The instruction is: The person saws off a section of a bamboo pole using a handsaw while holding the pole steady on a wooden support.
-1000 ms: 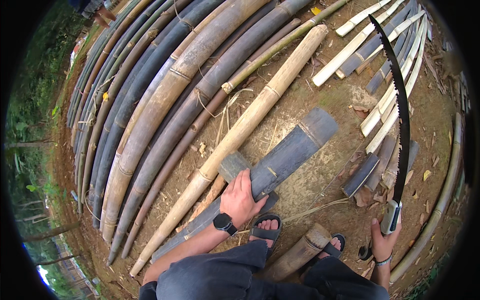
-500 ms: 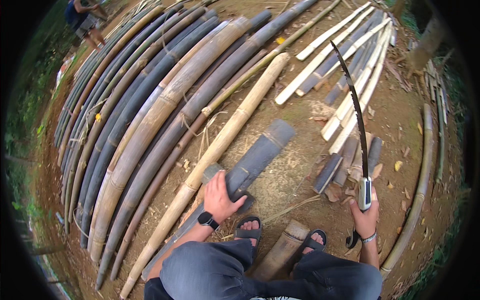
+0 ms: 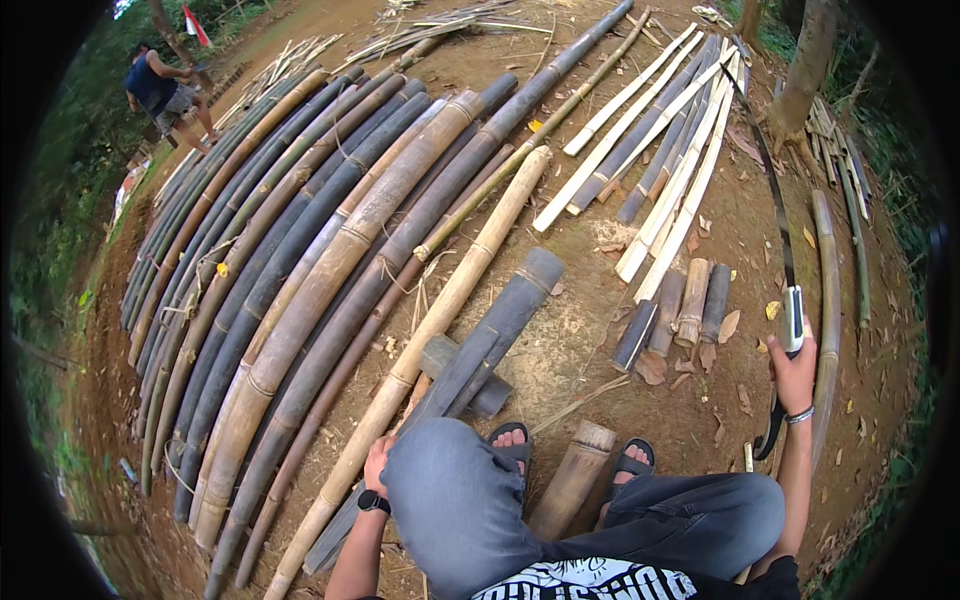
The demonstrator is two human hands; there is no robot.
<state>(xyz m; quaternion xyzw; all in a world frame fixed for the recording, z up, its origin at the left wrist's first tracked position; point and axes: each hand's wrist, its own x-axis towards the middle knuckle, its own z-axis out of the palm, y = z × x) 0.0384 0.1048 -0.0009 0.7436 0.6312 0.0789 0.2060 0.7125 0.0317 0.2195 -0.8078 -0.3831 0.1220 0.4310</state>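
your right hand (image 3: 793,366), at three o'clock, wraps its fingers round the saw (image 3: 780,210), likely light and springy: hold only its handle (image 3: 793,312). dark bamboo (image 3: 505,310) at centre looks stiff, smooth. i can't tell whether your left hand's (image 3: 376,464) fingers, seven o'clock, grip anything.

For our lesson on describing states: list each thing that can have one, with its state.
Saw, held, blade exposed.
Right hand, closed around the saw.
Left hand, partly hidden, grip unclear.
Dark bamboo pole, lying across a short block.
Pale bamboo pole, lying on the ground.
Sandals, worn.
Thick bamboo piece, lying between the sandals.
Bamboo strips, split.
Four short bamboo pieces, grouped.
Large bamboo poles, laid side by side.
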